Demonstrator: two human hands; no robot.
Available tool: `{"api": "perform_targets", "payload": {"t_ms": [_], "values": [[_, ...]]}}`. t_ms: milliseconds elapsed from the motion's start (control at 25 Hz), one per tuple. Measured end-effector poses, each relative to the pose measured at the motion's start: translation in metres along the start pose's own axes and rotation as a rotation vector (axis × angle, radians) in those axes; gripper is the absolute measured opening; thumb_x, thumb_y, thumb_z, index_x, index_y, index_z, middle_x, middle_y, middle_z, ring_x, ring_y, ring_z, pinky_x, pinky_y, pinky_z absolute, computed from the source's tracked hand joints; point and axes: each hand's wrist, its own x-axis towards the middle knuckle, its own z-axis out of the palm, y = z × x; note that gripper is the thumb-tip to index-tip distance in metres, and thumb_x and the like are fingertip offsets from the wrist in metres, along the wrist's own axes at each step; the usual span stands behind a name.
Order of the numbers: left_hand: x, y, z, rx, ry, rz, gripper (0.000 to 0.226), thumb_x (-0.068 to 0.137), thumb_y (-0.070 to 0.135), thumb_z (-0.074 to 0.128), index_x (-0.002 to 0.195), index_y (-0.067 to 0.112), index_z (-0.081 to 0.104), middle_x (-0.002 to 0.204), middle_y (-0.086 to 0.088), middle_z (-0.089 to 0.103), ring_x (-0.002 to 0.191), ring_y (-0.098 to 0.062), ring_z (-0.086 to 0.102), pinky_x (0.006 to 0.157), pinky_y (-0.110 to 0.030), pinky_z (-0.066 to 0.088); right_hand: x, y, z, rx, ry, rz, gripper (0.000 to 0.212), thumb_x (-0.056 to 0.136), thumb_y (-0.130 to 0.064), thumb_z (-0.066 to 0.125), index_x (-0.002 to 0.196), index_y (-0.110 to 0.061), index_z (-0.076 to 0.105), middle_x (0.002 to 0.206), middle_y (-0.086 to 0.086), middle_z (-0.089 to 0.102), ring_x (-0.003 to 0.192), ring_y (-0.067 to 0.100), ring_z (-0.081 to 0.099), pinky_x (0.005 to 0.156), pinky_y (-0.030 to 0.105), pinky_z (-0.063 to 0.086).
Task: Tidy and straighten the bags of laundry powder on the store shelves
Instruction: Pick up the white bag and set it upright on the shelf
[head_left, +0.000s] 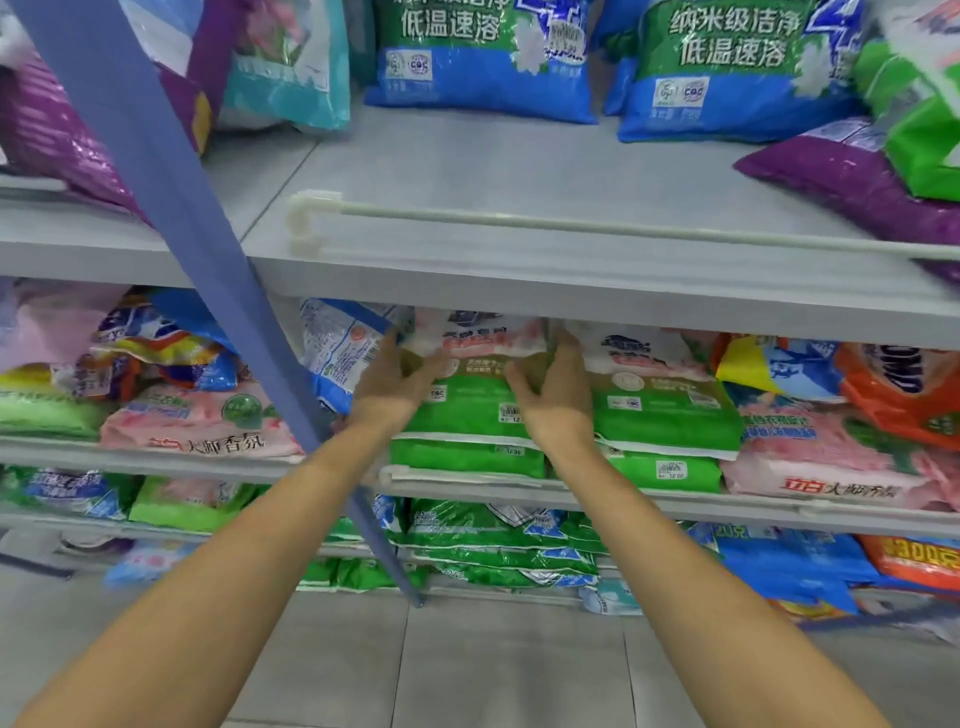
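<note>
Top bag (470, 402): soft glossy plastic pillow pack, pink and white at the far end, green at the near end, small white price sticker. It lies on top of a stack of matching green bags (467, 457) on the middle shelf (519, 491), centre of view.

Left hand (395, 384): at the bag's left edge, thumb laid over the top face, fingers curled under the edge; it grips the bag. Right hand (556, 395): at the bag's right edge, fingers wrapped round the side, thumb pressed on the top face; it also grips.

Just right, a second like stack (670, 415); further right, flat pink bags (831, 467) and a crinkled orange bag (904, 389).

Upper shelf (519, 171): matte grey board with a thin white rail (571, 221) along its near edge. It holds plump blue-and-green bags (483, 57) at the far side and a purple bag (857, 187) on the right.

A blue metal post (171, 208) slants across the left. Floor (493, 665): pale grey tile.
</note>
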Motion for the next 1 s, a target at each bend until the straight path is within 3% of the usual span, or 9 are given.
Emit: {"api": "perform_targets", "payload": {"t_ms": [80, 160, 240, 360, 480, 720, 880, 960, 1000], "values": [[0.002, -0.004, 0.005, 0.266, 0.023, 0.081, 0.076, 0.086, 0.066, 0.038, 0.145, 0.021, 0.024, 0.127, -0.01, 0.055, 0.113, -0.031, 0.053, 0.094, -0.04, 0.045, -0.002, 0.005, 0.006, -0.331, 0.012, -0.043, 0.044, 0.096, -0.044, 0.039, 0.13, -0.018, 0.042, 0.136, 0.009, 0.044, 0.101, 0.026, 0.06, 0.079, 0.029, 0.05], [0.002, -0.006, 0.008, 0.352, 0.023, 0.088, 0.076, 0.088, 0.066, 0.032, 0.147, 0.021, 0.019, 0.144, -0.012, 0.04, 0.129, -0.032, 0.041, 0.101, -0.041, 0.037, -0.005, 0.011, 0.014, -0.477, 0.039, -0.103, 0.042, 0.099, -0.043, 0.028, 0.122, -0.015, 0.048, 0.131, 0.012, 0.046, 0.107, 0.03, 0.057, 0.079, 0.038, 0.053], [-0.001, -0.006, 0.01, 0.365, 0.023, 0.075, 0.075, 0.089, 0.065, 0.031, 0.149, 0.023, 0.014, 0.15, -0.012, 0.029, 0.134, -0.031, 0.033, 0.105, -0.041, 0.033, -0.011, 0.018, 0.021, -0.483, 0.077, -0.186, 0.046, 0.1, -0.041, 0.025, 0.126, -0.012, 0.049, 0.143, 0.017, 0.037, 0.129, 0.036, 0.041, 0.095, 0.045, 0.046], [-0.015, -0.01, 0.016, 0.498, 0.127, 0.187, 0.072, 0.089, 0.062, 0.033, 0.148, 0.029, 0.011, 0.149, -0.012, 0.025, 0.133, -0.034, 0.032, 0.103, -0.043, 0.034, -0.017, 0.029, 0.031, -0.46, 0.114, -0.376, 0.051, 0.095, -0.039, 0.029, 0.133, -0.013, 0.051, 0.139, 0.019, 0.047, 0.126, 0.041, 0.045, 0.098, 0.054, 0.042], [-0.019, -0.015, 0.02, 0.588, 0.14, 0.25, 0.067, 0.09, 0.06, 0.034, 0.147, 0.029, 0.018, 0.153, -0.011, 0.023, 0.133, -0.035, 0.033, 0.102, -0.042, 0.036, -0.012, 0.037, 0.034, -0.485, 0.132, -0.399, 0.048, 0.093, -0.037, 0.033, 0.126, -0.013, 0.058, 0.123, 0.015, 0.062, 0.112, 0.037, 0.059, 0.086, 0.049, 0.052], [-0.019, -0.015, 0.02, 0.618, 0.108, 0.214, 0.069, 0.09, 0.062, 0.034, 0.147, 0.025, 0.024, 0.151, -0.015, 0.027, 0.132, -0.037, 0.036, 0.102, -0.044, 0.035, -0.017, 0.033, 0.028, -0.637, 0.123, -0.421, 0.044, 0.091, -0.035, 0.038, 0.118, -0.012, 0.064, 0.11, 0.014, 0.068, 0.101, 0.033, 0.065, 0.083, 0.046, 0.053], [-0.042, 0.005, 0.018, 0.808, 0.22, 0.494, 0.065, 0.082, 0.046, 0.06, 0.131, 0.004, 0.05, 0.13, -0.029, 0.05, 0.115, -0.046, 0.051, 0.092, -0.054, 0.043, -0.037, 0.019, -0.01, -0.628, 0.114, -0.461, 0.038, 0.087, -0.029, 0.056, 0.118, -0.008, 0.06, 0.113, 0.015, 0.065, 0.108, 0.032, 0.059, 0.097, 0.045, 0.044], [-0.067, 0.029, 0.024, 0.793, 0.186, 0.575, 0.063, 0.075, 0.033, 0.073, 0.126, 0.003, 0.052, 0.128, -0.027, 0.052, 0.112, -0.044, 0.054, 0.089, -0.052, 0.046, -0.053, 0.009, -0.056, -0.555, 0.229, -0.502, 0.029, 0.087, -0.024, 0.051, 0.107, -0.008, 0.064, 0.102, 0.011, 0.068, 0.095, 0.028, 0.062, 0.087, 0.039, 0.047], [-0.084, 0.047, 0.028, 0.773, 0.185, 0.639, 0.058, 0.071, 0.029, 0.077, 0.12, 0.004, 0.056, 0.118, -0.026, 0.057, 0.1, -0.042, 0.06, 0.079, -0.049, 0.051, -0.062, 0.004, -0.086, -0.526, 0.319, -0.533, 0.027, 0.086, -0.023, 0.047, 0.098, -0.009, 0.066, 0.09, 0.009, 0.069, 0.083, 0.027, 0.064, 0.077, 0.035, 0.049]]}}
